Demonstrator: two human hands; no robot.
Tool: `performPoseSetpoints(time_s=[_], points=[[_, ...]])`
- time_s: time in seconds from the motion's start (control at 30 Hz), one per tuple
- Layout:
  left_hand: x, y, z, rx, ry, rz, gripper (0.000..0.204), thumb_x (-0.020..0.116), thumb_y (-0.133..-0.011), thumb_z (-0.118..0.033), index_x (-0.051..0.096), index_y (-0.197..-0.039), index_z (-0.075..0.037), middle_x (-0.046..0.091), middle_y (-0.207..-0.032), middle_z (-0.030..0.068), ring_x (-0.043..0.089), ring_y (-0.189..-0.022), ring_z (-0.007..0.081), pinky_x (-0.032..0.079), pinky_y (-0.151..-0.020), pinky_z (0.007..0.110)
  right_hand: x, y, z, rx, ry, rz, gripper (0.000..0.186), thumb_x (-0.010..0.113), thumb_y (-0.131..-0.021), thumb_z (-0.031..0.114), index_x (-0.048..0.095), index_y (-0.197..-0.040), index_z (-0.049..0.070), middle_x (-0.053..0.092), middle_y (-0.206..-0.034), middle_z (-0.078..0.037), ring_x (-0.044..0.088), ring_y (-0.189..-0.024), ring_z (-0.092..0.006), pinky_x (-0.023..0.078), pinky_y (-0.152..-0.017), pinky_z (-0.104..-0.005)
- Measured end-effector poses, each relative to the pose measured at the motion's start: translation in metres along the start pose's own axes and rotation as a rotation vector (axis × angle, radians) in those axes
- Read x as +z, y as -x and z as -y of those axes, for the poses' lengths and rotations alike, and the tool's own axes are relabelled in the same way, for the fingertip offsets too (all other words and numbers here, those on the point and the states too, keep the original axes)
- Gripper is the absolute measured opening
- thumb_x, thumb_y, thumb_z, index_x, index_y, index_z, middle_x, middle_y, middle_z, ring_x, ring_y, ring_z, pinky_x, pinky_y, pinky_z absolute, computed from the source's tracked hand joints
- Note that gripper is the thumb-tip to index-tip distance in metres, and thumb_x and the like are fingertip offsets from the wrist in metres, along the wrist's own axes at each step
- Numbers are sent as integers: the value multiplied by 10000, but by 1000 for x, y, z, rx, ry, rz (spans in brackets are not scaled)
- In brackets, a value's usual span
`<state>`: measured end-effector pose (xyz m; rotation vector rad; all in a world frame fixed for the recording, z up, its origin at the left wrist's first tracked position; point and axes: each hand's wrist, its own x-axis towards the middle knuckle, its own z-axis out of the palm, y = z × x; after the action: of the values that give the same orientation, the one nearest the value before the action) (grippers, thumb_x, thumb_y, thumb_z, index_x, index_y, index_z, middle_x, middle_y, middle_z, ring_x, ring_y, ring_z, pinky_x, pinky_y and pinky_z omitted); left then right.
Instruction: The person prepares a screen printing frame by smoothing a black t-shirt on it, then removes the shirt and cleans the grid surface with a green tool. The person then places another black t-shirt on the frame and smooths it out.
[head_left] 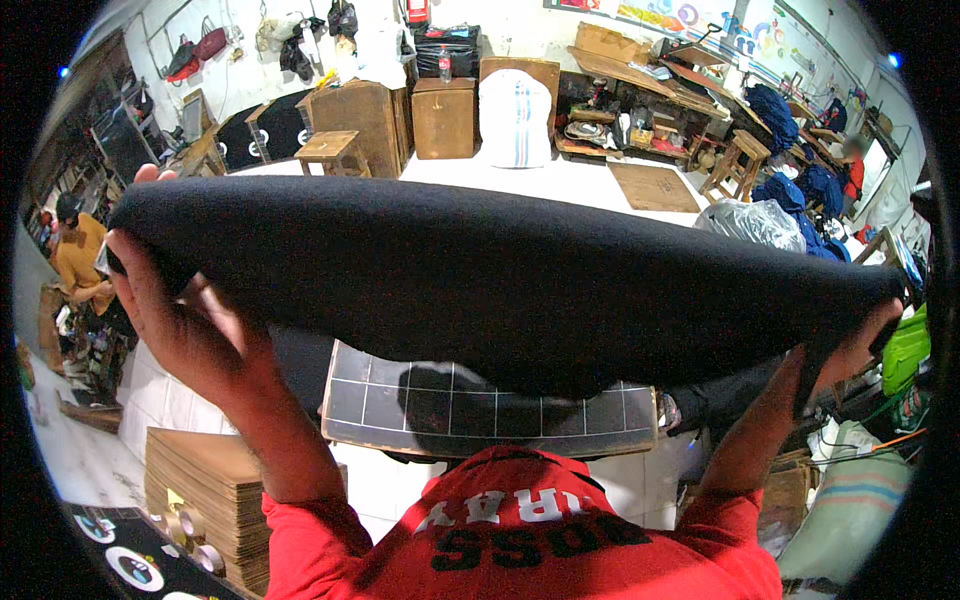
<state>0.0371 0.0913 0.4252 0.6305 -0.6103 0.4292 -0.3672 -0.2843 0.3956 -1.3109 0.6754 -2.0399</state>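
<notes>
We hold the cloth [480, 265] stretched between our left hand [190, 335], at its left end, and our right hand [855, 345], at its right end. Below it, between the two grips, we have the table [375, 412]. Below the left grip stands a stack of cardboard [205, 495], with tape rolls [188, 522] just beside it on the left. Further left, past that grip, we see a co-worker [82, 258]. Ahead of both grips, beyond the cloth, we find from left to right a stool [328, 147], a box [445, 120] with a bottle [444, 66] on it, and a sack [515, 115]. Also beyond the cloth, left of the right grip, lies a plastic bag [757, 225]; below that grip rests a second sack [848, 515].
</notes>
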Motion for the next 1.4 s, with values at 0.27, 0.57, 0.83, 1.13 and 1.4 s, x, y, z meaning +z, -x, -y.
performPoseSetpoints(time_s=[0.27,0.57,0.83,1.13,1.4], points=[[-47,7,183,-501,-681,277,501,671,-1076,-472,721,-1354,-58,736,-1214,75,644,-1133,180,503,-1005,380,110,34,-177,307,544,452,773,647,-1020,685,767,-1084,-75,734,-1068,-98,619,-965,-174,515,-901,-364],[-266,200,236,-1707,-701,502,409,866,-920,-155,731,-1239,63,786,-1120,114,739,-919,204,584,-868,379,-89,261,-293,1229,604,782,574,861,-937,239,655,-1403,-26,738,-1310,-163,716,-1146,-264,549,-1039,-418],[-327,254,206,-1495,-802,-7,278,751,-914,50,706,-1187,22,756,-1056,120,722,-900,252,588,-845,393,-152,300,-299,1149,653,490,376,769,-987,178,732,-1278,-56,780,-1199,-126,736,-1040,-223,567,-931,-381],[-331,246,170,-1504,-877,-192,437,770,-1025,-271,678,-1361,-6,742,-1243,123,711,-1084,251,556,-978,411,-150,294,-314,1286,312,155,398,765,-1012,167,671,-1375,34,735,-1231,-110,665,-1141,-226,499,-1043,-393],[-373,272,173,-1110,-1136,32,299,667,-1076,-221,745,-1191,44,762,-1049,87,677,-956,173,538,-886,360,-153,287,-304,1091,720,495,597,904,-880,262,690,-1353,-33,749,-1212,-149,698,-1064,-225,546,-928,-387]])
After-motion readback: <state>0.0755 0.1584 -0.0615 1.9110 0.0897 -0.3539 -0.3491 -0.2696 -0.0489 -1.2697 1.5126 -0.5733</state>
